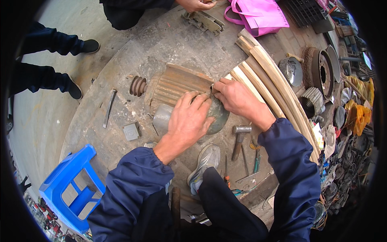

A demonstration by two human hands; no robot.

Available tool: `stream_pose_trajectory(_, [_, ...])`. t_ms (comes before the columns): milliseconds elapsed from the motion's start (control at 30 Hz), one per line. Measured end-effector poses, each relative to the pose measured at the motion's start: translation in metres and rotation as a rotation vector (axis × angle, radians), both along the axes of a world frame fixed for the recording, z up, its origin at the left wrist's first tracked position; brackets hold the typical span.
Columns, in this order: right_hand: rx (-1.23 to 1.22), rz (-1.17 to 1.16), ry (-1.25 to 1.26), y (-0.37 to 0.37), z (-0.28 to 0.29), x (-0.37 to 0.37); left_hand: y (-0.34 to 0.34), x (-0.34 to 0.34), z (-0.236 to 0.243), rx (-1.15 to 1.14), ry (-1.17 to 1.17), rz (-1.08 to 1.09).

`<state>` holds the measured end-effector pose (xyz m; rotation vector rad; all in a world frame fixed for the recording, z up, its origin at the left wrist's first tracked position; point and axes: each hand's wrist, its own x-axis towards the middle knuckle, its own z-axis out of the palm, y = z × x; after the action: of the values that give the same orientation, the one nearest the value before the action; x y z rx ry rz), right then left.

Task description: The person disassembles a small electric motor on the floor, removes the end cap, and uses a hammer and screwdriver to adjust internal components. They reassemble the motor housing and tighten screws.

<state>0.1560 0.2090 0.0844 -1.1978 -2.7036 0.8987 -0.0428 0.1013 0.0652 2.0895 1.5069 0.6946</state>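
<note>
In front of me lies a rusty motor-like body with a finned housing and a rounded grey-green end. My left hand rests on it, fingers spread and flat across the fins and the end. A smooth grey cylinder shows beside that hand. At the far right corner of the housing, my right hand has its fingers pinched together at the edge. Whatever they grip there is hidden. A hammer lies just right of my shoe, near a screwdriver and green-handled pliers.
Long wooden strips curve along the right. To the left are a ribbed pulley, a flat metal bar, a square block and a blue stool. Two people and a pink bag are beyond; metal parts crowd the right.
</note>
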Motion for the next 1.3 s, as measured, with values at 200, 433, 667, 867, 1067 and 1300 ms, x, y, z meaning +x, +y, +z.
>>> stream_pose_trajectory(200, [-0.042, 0.006, 0.000, 0.0048, -0.0035, 0.0028, 0.0001, 0.0003, 0.0005, 0.009, -0.020, -0.002])
stream_pose_trajectory(433, [0.038, 0.088, -0.038, 0.0066, -0.0028, 0.0033, 0.0009, 0.0002, 0.0021, 0.003, -0.003, 0.004])
stream_pose_trajectory(667, [0.034, 0.095, -0.058, 0.0087, -0.0043, 0.0030, 0.0014, 0.0006, 0.0026, -0.002, 0.005, 0.000])
stream_pose_trajectory(867, [0.039, 0.082, -0.076, 0.0072, -0.0014, 0.0033, 0.0013, 0.0015, 0.0043, 0.005, 0.022, -0.002])
stream_pose_trajectory(1067, [0.052, 0.112, -0.171, 0.0066, 0.0025, -0.0007, 0.0011, 0.0022, 0.0052, 0.012, 0.028, 0.004])
stream_pose_trajectory(1300, [0.092, 0.075, -0.163, 0.0025, 0.0009, -0.0049, 0.0018, 0.0021, 0.0052, -0.007, 0.020, 0.006])
